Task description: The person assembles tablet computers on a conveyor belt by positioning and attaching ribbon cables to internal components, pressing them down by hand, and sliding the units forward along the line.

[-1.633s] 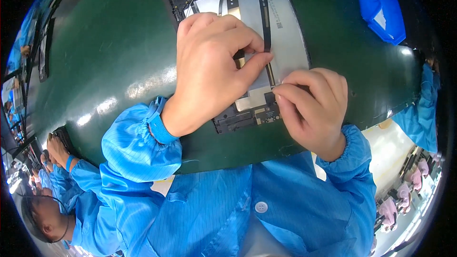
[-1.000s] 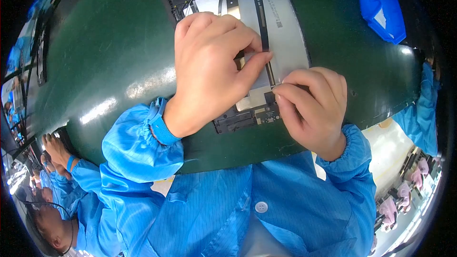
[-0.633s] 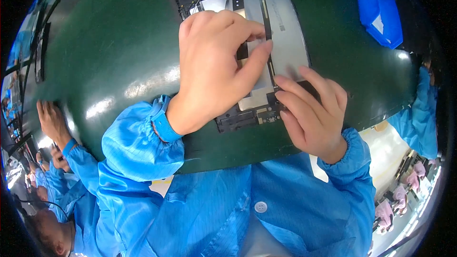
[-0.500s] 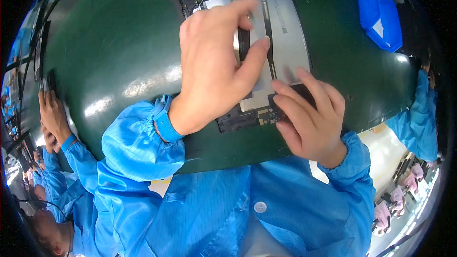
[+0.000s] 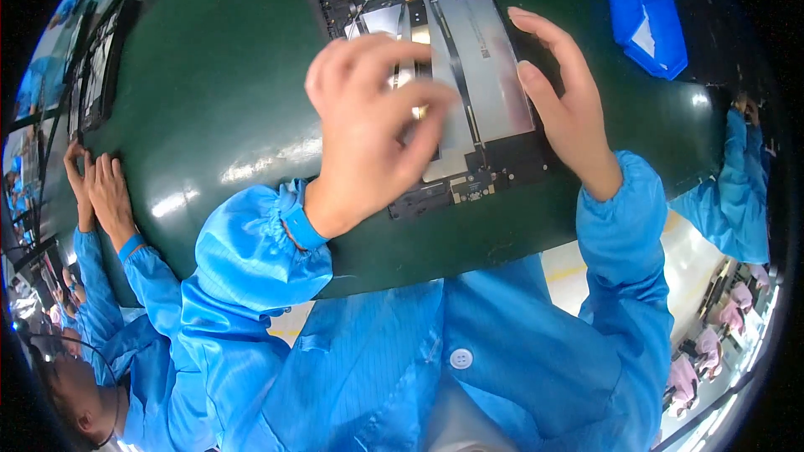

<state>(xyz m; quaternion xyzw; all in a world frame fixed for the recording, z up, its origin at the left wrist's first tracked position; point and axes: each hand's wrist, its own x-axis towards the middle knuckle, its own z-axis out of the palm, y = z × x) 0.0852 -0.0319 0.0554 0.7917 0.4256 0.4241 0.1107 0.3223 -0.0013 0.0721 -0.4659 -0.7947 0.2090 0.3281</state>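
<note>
An opened tablet (image 5: 490, 75) lies on the green table before me, its inside facing up. Silvery battery panels, a small circuit board at the near end and a long dark flex cable (image 5: 459, 75) show in it. My left hand (image 5: 368, 117) hovers over the left half of the tablet, hiding part of it. Its fingers are bent and smeared by motion, so whether they hold anything does not show. Beside the tablet's right edge is my right hand (image 5: 574, 105), thumb and forefinger apart with nothing between them. Whether its thumb touches the edge I cannot tell.
A blue bin (image 5: 636, 25) with a white label stands at the far right. At the left, a co-worker's hands (image 5: 105, 192) rest on the table near another opened device (image 5: 99, 75). Another person's blue sleeve (image 5: 729, 192) reaches in at the right edge.
My right hand has left the near end of the tablet and moved up to its right edge. My left hand has drawn slightly nearer, off the cable's far part. The co-worker's hands have shifted.
</note>
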